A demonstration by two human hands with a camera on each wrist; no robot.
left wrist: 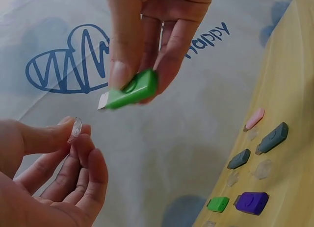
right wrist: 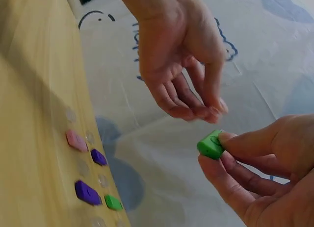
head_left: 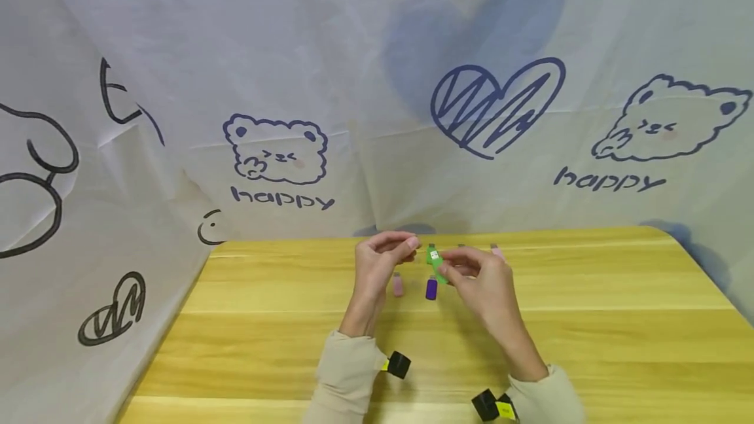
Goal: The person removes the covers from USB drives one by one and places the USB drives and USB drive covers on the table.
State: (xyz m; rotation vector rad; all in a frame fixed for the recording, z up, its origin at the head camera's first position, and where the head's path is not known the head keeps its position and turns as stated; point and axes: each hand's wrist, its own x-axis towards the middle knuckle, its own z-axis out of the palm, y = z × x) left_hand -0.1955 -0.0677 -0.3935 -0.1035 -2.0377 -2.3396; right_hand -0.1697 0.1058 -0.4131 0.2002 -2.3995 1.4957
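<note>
Between thumb and fingers, my right hand (head_left: 485,283) pinches a green USB flash drive (left wrist: 132,91), its metal plug bare and pointing toward my left hand (head_left: 375,265). A small clear cap (left wrist: 75,129) is held at the fingertips of the left hand. A gap separates cap and plug in the left wrist view. Both hands are raised over the far part of the table. Under them lie a purple flash drive (head_left: 432,289) and a pink flash drive (head_left: 397,285). In the right wrist view the held drive shows its rounded green end.
More flash drives lie in rows on the wooden table (head_left: 265,345), among them a grey one (left wrist: 273,138), a second green one (left wrist: 218,204) and a small purple one (right wrist: 98,157). Loose clear caps (left wrist: 263,169) lie between them. A printed cloth (head_left: 377,84) hangs behind the table.
</note>
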